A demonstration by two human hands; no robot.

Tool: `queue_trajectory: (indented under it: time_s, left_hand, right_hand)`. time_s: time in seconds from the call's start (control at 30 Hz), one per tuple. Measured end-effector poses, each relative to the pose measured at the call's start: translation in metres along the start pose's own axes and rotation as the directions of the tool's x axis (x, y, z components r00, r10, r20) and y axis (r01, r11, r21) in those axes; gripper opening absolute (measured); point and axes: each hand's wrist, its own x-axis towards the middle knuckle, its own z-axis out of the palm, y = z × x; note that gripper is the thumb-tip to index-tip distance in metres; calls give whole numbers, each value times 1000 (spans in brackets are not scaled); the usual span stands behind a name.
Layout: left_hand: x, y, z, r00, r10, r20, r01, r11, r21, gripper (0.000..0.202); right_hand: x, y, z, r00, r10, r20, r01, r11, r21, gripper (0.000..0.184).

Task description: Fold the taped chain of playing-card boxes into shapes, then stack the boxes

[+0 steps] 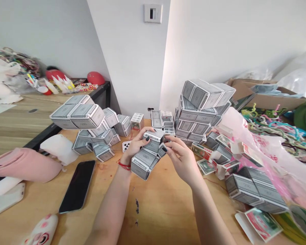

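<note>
Both my hands hold a small folded block made of grey patterned playing cards [147,156] above the wooden table [165,211]. My left hand [135,145] wraps round its left side, a red string at the wrist. My right hand [181,160] pinches its upper right corner with the fingertips. A stack of the same card blocks [86,126] lies to the left. A taller pile of them [201,109] stands to the right against the wall.
A black phone [78,185] lies face up at the left, beside a pink pouch [22,165]. Card packs and wrappers [214,163] lie at the right under a pink plastic bag [260,149]. Coloured cords [275,126] and a cardboard box [260,93] sit behind.
</note>
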Motion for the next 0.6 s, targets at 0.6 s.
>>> queue_trajectory:
  time_s: [0.6]
  left_hand:
    - [-4, 3, 1, 1000, -19, 18, 19, 1000, -23, 31]
  right_hand:
    - [0, -3, 8, 987, -108, -121, 95, 990, -106, 20]
